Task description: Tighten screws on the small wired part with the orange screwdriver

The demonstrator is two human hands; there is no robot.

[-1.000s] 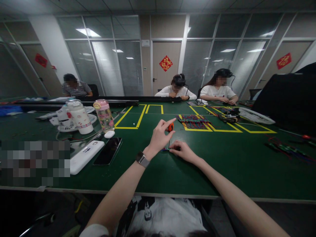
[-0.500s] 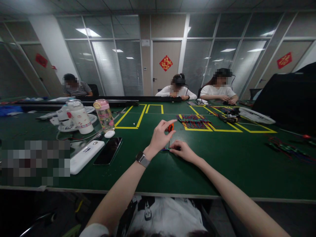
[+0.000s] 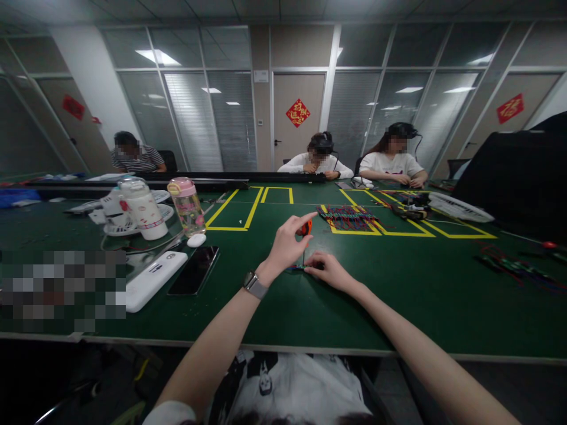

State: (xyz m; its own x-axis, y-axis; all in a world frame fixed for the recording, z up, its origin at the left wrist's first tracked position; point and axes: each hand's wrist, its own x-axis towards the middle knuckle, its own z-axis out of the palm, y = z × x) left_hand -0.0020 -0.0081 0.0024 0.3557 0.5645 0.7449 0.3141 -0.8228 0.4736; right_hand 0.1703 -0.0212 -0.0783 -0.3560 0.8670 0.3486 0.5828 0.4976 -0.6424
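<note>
My left hand point(image 3: 287, 241) is wrapped round the orange-and-black handle of a screwdriver point(image 3: 309, 228), thumb and index finger reaching past it. The thin shaft points straight down, its tip at a small green part with wires point(image 3: 297, 267) on the table. Low on the right, my right hand point(image 3: 325, 268) pinches the end of that small part and presses it against the tabletop. My fingers cover much of the part, so its full shape is hidden.
Beyond my hands lies a row of wired green parts point(image 3: 349, 217); more wired parts point(image 3: 516, 268) lie at right. On the left stand a pink-capped bottle point(image 3: 189, 206), a white bottle point(image 3: 144, 209), a phone point(image 3: 195, 270) and a white power bank point(image 3: 157, 280). Several people sit across the table.
The orange handle has turned slightly within my left hand, and its fingers have shifted a little. My right hand stays in place on the small part.
</note>
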